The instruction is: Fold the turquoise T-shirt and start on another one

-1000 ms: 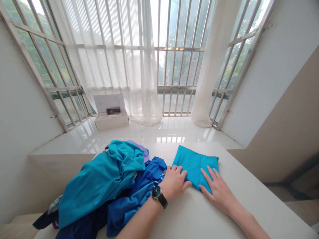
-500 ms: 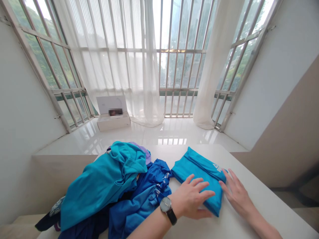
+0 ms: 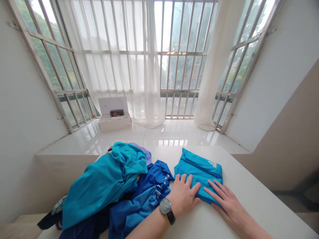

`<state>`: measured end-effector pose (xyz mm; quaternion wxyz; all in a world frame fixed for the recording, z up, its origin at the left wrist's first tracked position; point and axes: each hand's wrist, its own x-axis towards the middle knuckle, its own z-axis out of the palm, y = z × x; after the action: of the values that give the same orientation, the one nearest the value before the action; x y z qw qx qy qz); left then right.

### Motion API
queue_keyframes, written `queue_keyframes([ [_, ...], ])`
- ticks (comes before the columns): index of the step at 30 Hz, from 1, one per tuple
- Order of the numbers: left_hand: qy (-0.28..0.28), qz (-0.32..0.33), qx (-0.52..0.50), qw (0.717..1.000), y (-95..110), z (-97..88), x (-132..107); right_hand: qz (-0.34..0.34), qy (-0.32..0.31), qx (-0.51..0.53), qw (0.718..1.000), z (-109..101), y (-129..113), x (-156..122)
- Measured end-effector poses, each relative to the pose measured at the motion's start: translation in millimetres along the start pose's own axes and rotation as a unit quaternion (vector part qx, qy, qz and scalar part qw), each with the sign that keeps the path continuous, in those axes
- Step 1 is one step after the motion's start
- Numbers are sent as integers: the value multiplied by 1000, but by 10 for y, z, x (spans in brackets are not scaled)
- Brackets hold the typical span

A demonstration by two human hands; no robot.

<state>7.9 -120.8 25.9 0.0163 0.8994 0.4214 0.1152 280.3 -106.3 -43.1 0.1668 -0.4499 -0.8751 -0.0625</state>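
A folded turquoise shirt (image 3: pixel 199 167) with a small white logo lies on the white table (image 3: pixel 249 199). My left hand (image 3: pixel 183 196), a black watch on its wrist, rests flat on the shirt's near left part with fingers stretched out. My right hand (image 3: pixel 223 199) lies flat on the shirt's near right edge, fingers spread. Neither hand grips anything. Just left of the shirt is a heap of unfolded clothes (image 3: pixel 112 186) in turquoise, blue, navy and a bit of purple.
The table's far edge is just behind the shirt, with a glossy white floor (image 3: pixel 159 134) beyond. An open white box (image 3: pixel 114 116) stands on the floor by barred windows with sheer curtains (image 3: pixel 134 66). A beige partition (image 3: pixel 286 139) rises at the right.
The folded shirt was turned over and set back, its logo side showing now. Both hands returned to lie flat on its near edge. The view tilted slightly.
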Motion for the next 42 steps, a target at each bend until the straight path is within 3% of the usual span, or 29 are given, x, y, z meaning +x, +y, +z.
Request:
queue_keyframes([
  [5,10,82,21,996,19,-100,39,26,-2,28,999,-121,239,-293],
  [12,-8,109,-21,994,-252,-166,89,45,-6,-11,999,-370,100,-455],
  [16,-23,105,-32,994,-276,-211,88,28,18,-38,999,-427,-22,-361],
  [20,-23,100,8,995,-163,-164,105,0,21,-30,999,-464,-305,-122],
  [26,29,18,14,999,-16,-88,136,37,13,29,999,-470,-640,197],
  [30,33,-54,-7,998,-53,-82,158,76,33,6,997,-436,-464,143],
  [34,25,-85,-28,996,-160,-105,156,65,40,-16,997,-416,-162,-7],
  [39,-2,28,-24,999,-184,-175,116,88,35,37,995,-383,7,-70],
  [42,-11,39,13,999,-107,-189,105,111,28,70,991,-387,28,-43],
])
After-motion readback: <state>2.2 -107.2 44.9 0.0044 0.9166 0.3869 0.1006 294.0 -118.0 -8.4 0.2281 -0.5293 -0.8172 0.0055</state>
